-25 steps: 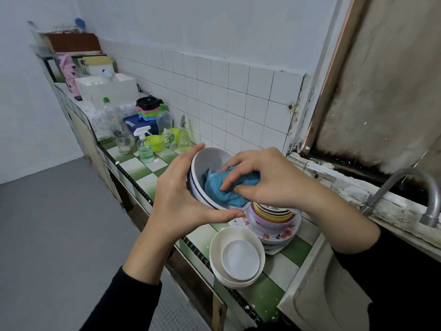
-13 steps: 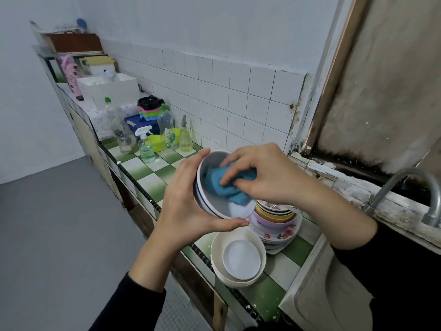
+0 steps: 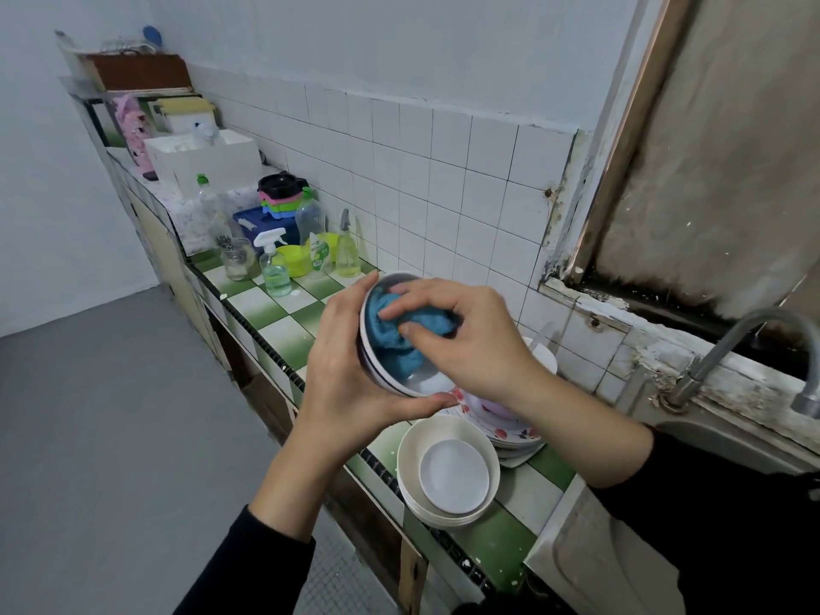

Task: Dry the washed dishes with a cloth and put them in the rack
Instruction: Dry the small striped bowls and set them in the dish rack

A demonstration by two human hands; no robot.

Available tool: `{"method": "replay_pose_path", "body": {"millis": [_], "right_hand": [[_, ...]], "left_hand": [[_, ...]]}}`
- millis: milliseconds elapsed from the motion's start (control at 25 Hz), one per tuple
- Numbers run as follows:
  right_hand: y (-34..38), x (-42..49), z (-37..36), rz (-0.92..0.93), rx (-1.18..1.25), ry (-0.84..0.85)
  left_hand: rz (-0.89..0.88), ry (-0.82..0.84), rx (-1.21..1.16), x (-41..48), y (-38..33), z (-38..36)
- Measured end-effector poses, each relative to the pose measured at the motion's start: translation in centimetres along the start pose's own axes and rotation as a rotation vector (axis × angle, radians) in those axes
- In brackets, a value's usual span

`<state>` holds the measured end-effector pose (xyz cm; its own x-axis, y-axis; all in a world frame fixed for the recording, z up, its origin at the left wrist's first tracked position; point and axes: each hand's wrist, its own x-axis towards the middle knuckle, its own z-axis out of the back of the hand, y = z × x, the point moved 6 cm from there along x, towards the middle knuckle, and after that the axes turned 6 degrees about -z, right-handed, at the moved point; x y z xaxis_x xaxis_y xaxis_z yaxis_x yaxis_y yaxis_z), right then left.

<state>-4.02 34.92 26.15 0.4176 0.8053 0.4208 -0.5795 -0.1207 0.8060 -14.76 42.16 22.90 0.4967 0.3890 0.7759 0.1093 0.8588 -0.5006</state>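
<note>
**Bowl (image 3: pixel 423 383) held tilted above the worktop (image 3: pixel 266 306), cloth (image 3: pixel 390 337) inside**

The left hand (image 3: pixel 350 366) grips the white bowl, fingers (image 3: pixel 421 401) curled round its rim and underside. The right hand (image 3: pixel 475 348) pinches the blue cloth and presses it into the bowl. Just below the fingers, a stack of cream bowls (image 3: pixel 410 459) sits at the worktop's front edge, with flowered plates (image 3: pixel 514 437) touching it. Beyond the left fingers, bare checked tiles reach a bottle (image 3: pixel 310 224) whose green label is unreadable.
</note>
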Motion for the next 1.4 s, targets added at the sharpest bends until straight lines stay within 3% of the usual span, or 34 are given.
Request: {"method": "replay_pose_path", "body": {"millis": [160, 280, 360, 440, 640, 720, 880, 1040, 1200, 1280, 1400], "right_hand": [[-0.4, -0.3, -1.6, -0.121, 0.084, 0.303], [-0.3, -0.2, -0.8, -0.104, -0.22, 0.43], [0.2, 0.0, -0.3, -0.033, -0.463, 0.342], [0.9, 0.0, 0.7, 0.001, -0.55, 0.145], [-1.1, -0.8, 4.5, -0.194, -0.061, -0.347], [-2.1, -1.7, 4.0, -0.2, -0.05, -0.34], [-3.5, -4.3, 1.2, -0.243, -0.117, -0.15], [-3.4, -6.8, 0.8, -0.267, -0.568, -0.062], [-2.5, -9.0, 1.7, -0.139, -0.833, -0.166], [-2.3, -10.4, 3.5, -0.139, -0.809, -0.271], [-2.5, -13.9, 7.4, -0.328, -0.428, -0.373]], "left_hand": [[0.07, 0.031, -0.019, -0.8, 1.2, 0.5], [0.073, 0.029, -0.021, -1.3, 2.0, 0.7], [0.077, 0.014, -0.028, -1.4, 2.6, 1.0], [0.118, -0.015, -0.072, -1.6, 3.6, 1.4], [0.349, -0.101, -0.266, -2.3, 5.4, 1.8], [0.436, -0.126, -0.365, -2.4, 5.8, 1.3], [0.671, -0.151, -0.638, -2.8, 6.7, -0.9], [0.873, -0.077, -0.938, -3.5, 6.4, -3.6], [0.945, 0.095, -1.039, -4.5, 3.9, -6.6], [0.896, 0.176, -1.091, -4.8, 1.9, -7.7], [0.745, 0.187, -1.092, -5.6, -1.9, -9.4]]}}
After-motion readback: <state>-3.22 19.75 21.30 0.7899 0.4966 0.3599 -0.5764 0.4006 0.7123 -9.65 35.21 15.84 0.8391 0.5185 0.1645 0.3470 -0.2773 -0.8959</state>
